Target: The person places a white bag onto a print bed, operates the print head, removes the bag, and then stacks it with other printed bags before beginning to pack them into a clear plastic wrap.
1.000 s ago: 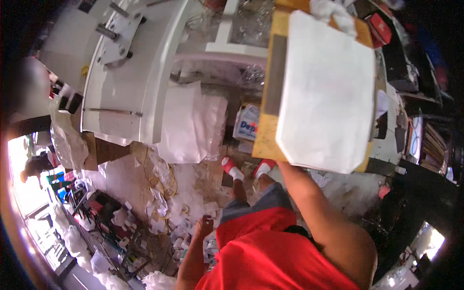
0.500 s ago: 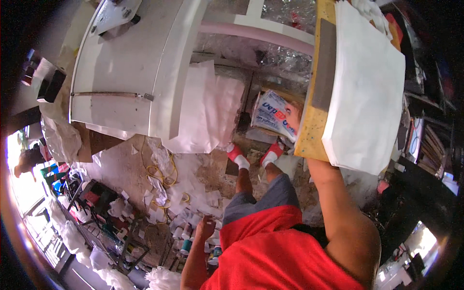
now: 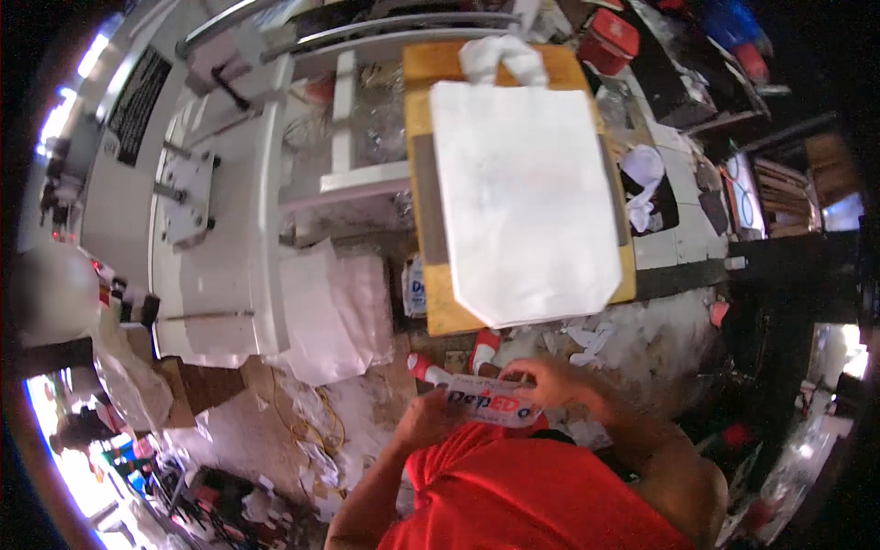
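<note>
A white fabric tote bag [image 3: 527, 197] with white handles lies flat on a yellow board [image 3: 440, 302] in front of me. Both of my hands hold a small rectangular printed sheet [image 3: 490, 403] with red and blue lettering, close to my body and below the board's near edge. My left hand [image 3: 426, 417] grips its left end, and my right hand [image 3: 550, 380] pinches its upper right edge. Under the sheet I see my feet in red and white footwear [image 3: 481, 348].
A white machine frame [image 3: 234, 247] with metal parts stands at the left. White fabric pieces [image 3: 335, 312] hang beside it. Paper scraps [image 3: 302, 431] and a yellow cord litter the floor. Dark shelves with clutter and a red box [image 3: 614, 41] are at the right.
The board with the white bag has gone from tilted in my right hand to lying flat. Both hands have come down and now hold the printed sheet.
</note>
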### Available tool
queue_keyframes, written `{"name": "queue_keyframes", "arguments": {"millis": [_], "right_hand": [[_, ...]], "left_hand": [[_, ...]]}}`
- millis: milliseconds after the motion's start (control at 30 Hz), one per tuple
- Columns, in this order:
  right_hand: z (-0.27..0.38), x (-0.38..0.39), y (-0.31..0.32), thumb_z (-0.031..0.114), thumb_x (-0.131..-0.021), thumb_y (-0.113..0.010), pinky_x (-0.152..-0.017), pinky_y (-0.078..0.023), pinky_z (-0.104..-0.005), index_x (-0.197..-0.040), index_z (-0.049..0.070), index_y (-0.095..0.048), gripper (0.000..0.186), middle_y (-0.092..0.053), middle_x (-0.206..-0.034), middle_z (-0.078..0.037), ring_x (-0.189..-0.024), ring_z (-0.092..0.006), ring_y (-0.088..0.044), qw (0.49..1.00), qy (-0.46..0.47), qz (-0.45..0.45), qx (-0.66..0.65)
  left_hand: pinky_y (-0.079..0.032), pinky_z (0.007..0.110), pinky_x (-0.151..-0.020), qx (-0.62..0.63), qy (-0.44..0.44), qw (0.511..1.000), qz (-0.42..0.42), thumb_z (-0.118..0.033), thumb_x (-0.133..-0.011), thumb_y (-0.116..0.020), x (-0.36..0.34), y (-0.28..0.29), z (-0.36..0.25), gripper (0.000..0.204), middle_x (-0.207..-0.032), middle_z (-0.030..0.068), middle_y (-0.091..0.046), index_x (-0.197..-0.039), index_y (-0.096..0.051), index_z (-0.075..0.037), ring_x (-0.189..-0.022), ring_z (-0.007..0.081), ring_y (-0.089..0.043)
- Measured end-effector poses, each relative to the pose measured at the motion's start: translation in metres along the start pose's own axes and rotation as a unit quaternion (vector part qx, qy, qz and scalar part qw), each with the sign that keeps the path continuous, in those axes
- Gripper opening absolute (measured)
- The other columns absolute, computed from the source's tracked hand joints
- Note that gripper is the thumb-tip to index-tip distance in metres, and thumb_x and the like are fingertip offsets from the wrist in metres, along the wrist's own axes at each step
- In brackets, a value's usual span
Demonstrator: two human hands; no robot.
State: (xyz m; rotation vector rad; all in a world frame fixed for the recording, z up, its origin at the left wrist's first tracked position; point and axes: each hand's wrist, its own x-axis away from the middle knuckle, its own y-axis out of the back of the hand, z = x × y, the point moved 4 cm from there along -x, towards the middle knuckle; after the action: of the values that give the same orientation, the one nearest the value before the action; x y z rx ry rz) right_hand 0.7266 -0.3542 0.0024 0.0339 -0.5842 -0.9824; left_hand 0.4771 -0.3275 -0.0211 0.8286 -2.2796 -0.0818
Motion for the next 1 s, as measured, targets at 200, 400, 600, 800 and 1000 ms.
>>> {"name": "queue_keyframes", "arguments": {"millis": [200, 400, 600, 800, 1000], "right_hand": [[0.015, 0.049, 0.185, 0.015, -0.083, -0.073, -0.068, -0.048, -0.0258, -0.127, 0.005, -0.054, 0.049, -0.064, -0.09, -0.002, -0.074, -0.008, -0.057, 0.955, -0.05, -0.284, -0.063], [-0.004, 0.046, 0.26, 0.012, -0.089, -0.064, -0.077, -0.048, -0.0296, -0.109, 0.001, -0.056, 0.024, -0.062, -0.095, -0.008, -0.084, -0.0159, -0.059, 0.712, 0.104, -0.693, -0.039], [0.001, 0.0, 0.222, 0.014, -0.076, -0.07, -0.094, -0.041, -0.0502, -0.112, 0.002, -0.054, 0.041, -0.053, -0.114, -0.019, -0.107, -0.0377, -0.05, 0.739, 0.171, -0.589, 0.278], [-0.026, -0.016, 0.209, 0.024, -0.081, -0.066, -0.098, -0.036, -0.0523, -0.121, 0.002, -0.053, 0.048, -0.047, -0.13, -0.017, -0.121, -0.0358, -0.042, 0.781, 0.068, -0.512, 0.352], [-0.031, -0.022, 0.206, 0.025, -0.082, -0.065, -0.102, -0.033, -0.0525, -0.124, 0.003, -0.053, 0.05, -0.045, -0.135, -0.016, -0.128, -0.0363, -0.039, 0.786, 0.056, -0.51, 0.345]], "left_hand": [[-0.053, 0.034, -0.063, 0.018, -0.111, 0.972, -0.208, -0.017, -0.09, -0.063, -0.082, 0.076, -0.123, 0.021, -0.077, 0.0143, -0.069, -0.094, -0.062, 0.003, -0.071, 0.0197, -0.068], [-0.056, 0.035, -0.066, 0.154, -0.14, 0.929, -0.306, -0.013, -0.088, -0.063, -0.189, 0.1, -0.175, 0.026, -0.084, 0.0175, -0.07, -0.105, -0.06, 0.007, -0.072, 0.0221, -0.071], [-0.054, 0.041, -0.079, 0.027, -0.105, 0.904, -0.413, -0.019, -0.086, -0.066, -0.21, 0.094, -0.196, 0.043, -0.098, 0.0239, -0.068, -0.12, -0.055, 0.006, -0.088, 0.0345, -0.069], [-0.04, 0.049, -0.096, -0.235, -0.247, 0.816, -0.467, -0.012, -0.083, -0.062, -0.18, 0.071, -0.198, 0.04, -0.123, 0.0216, -0.052, -0.121, -0.054, -0.001, -0.115, 0.0395, -0.048], [-0.04, 0.048, -0.098, -0.28, -0.274, 0.796, -0.462, -0.011, -0.083, -0.06, -0.174, 0.058, -0.188, 0.037, -0.128, 0.0153, -0.053, -0.12, -0.058, -0.004, -0.118, 0.0367, -0.048]]}}
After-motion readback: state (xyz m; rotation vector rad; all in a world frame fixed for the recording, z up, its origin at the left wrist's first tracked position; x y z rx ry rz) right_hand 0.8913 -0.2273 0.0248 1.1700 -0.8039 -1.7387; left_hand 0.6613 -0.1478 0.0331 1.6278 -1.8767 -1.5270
